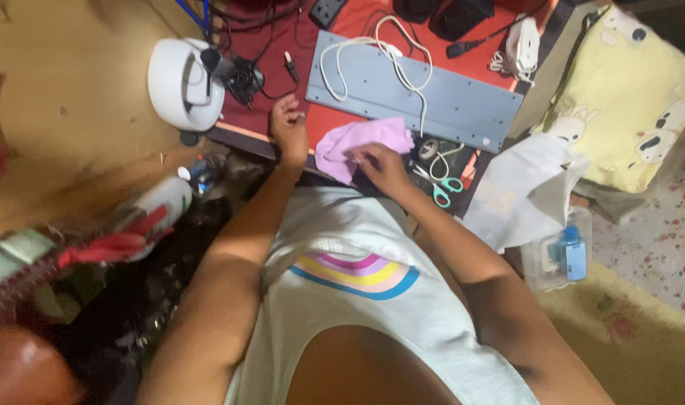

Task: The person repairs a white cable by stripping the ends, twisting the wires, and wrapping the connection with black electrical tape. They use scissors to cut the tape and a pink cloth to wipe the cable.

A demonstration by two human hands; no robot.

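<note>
My left hand (288,129) rests on the near edge of the red table (335,120), fingers loosely curled with nothing in them. My right hand (380,163) grips a pink cloth (361,142) lying at the table's near edge. Just beyond the cloth a grey keyboard (447,101) lies face down with its white cable (391,56) looped over it. A pair of teal-handled scissors (445,187) lies right of my right hand.
A white headset (179,82) sits at the table's left corner beside black cables (245,75). A white cloth (526,187) and a yellow patterned pillow (627,97) lie to the right. A clear bottle with a blue label (567,251) stands at lower right.
</note>
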